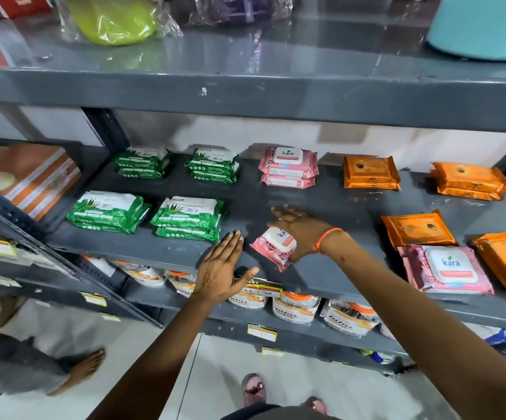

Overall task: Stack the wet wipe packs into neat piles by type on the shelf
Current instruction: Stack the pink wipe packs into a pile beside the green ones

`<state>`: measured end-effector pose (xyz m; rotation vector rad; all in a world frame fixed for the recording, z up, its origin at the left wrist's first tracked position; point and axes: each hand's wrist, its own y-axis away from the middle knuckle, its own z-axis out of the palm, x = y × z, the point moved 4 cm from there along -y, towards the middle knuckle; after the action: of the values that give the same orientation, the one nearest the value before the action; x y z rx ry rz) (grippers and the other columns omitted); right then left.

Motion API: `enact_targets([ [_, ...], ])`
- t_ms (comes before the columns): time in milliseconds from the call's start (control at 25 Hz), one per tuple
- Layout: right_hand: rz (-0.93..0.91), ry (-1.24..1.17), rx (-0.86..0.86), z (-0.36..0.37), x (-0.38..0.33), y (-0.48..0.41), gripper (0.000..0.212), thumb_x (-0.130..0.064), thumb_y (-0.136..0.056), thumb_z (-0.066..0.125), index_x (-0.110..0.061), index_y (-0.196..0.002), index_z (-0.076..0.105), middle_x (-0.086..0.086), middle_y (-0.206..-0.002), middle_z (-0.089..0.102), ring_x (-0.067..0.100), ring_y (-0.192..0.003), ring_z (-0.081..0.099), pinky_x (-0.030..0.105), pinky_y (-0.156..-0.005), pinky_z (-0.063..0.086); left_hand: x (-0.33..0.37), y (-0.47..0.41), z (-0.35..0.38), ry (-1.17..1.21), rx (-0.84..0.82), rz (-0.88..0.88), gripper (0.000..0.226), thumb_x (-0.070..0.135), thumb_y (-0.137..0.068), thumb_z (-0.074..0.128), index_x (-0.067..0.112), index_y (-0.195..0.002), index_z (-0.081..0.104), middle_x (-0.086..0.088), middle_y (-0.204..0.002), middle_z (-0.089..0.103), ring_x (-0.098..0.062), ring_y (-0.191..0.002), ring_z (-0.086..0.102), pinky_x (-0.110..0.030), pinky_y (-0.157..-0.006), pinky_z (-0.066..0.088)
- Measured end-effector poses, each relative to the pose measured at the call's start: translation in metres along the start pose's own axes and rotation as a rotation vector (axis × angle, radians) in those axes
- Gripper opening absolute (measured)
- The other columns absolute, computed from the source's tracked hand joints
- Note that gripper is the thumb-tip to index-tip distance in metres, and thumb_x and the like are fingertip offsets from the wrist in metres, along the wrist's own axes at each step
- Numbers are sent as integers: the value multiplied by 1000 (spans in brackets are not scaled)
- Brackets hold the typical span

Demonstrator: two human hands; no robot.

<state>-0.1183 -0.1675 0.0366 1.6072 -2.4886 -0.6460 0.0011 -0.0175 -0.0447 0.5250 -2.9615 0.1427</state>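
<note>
four green piles [167,189] left, orange packs [418,230] right (loose), pink pack [273,247] between

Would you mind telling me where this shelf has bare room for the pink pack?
Bare shelf runs between the green piles and orange packs, in front of the pink pile, past the right hand. The front right corner, around the loose pink pack, is crowded.

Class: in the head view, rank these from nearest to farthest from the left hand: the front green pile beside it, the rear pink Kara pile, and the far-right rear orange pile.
From the left hand:
1. Front green pile, just above-left.
2. Rear pink Kara pile, back centre.
3. Rear orange pile, far right.
</note>
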Motion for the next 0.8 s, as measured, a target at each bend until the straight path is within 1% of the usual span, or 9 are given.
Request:
enact_targets([
  [40,3,-12,50,3,0,-7,90,-38,-72,76,-18,-146,29,6,-155,31,26,-141,32,34,-118,26,-2,0,0,-1,-8,-6,86,68,-88,12,4,-134,47,-13,-142,48,-26,-131,46,-43,-105,43],
  [120,81,-57,154,5,3,-14,88,-48,-71,73,-18,-143,34,6,-150,39,27,-137,36,35,-117,26,-2,1,1,-5,-13,-13,85,67,-89,11,4,-133,48,-12,-141,50,-25,-130,48,-43,-103,43],
  [200,126,-72,235,9,4,-19,86,-52,-71,71,-18,-142,36,5,-149,40,28,-137,35,37,-117,27,-3,0,2,-10,-14,-11,85,67,-89,10,5,-134,47,-12,-142,49,-24,-131,47,-42,-104,43],
  [280,150,-85,243,13,4,-20,90,-54,-70,70,-19,-144,33,5,-152,36,28,-140,30,39,-119,24,-4,0,4,-12,-22,-9,86,67,-89,9,4,-135,45,-12,-143,46,-24,-132,45,-42,-105,44],
  [360,172,-155,258,15,6,-16,91,-55,-73,68,-18,-146,29,6,-154,31,29,-143,26,40,-120,22,-4,0,6,16,4,-9,90,70,-87,8,4,-139,39,-13,-148,39,-25,-137,38,-43,-108,40],
  [520,330,-379,410,14,35,11,62,-48,-88,53,-13,-138,40,15,-145,42,35,-133,40,43,-113,35,9,2,5,116,95,-49,96,75,-82,8,4,-147,15,-13,-157,14,-26,-145,15,-40,-117,21],
  [600,452,-337,442,23,59,34,59,-44,-88,54,-13,-137,41,16,-143,43,37,-132,41,44,-111,36,36,4,2,134,143,-21,92,71,-85,14,2,-147,16,-15,-157,16,-27,-145,15,-39,-118,20],
  [680,564,-223,450,31,79,60,65,-41,-85,59,-13,-139,39,16,-146,40,38,-134,36,48,-113,32,71,5,1,156,176,70,87,66,-88,22,0,-145,21,-18,-155,22,-28,-144,20,-38,-118,21],
  [800,786,-204,418,43,104,100,76,-43,-78,68,-17,-142,35,17,-152,29,41,-140,23,61,-113,21,121,3,6,188,195,226,78,58,-90,34,0,-142,30,-17,-151,31,-26,-142,27,-37,-117,24],
])
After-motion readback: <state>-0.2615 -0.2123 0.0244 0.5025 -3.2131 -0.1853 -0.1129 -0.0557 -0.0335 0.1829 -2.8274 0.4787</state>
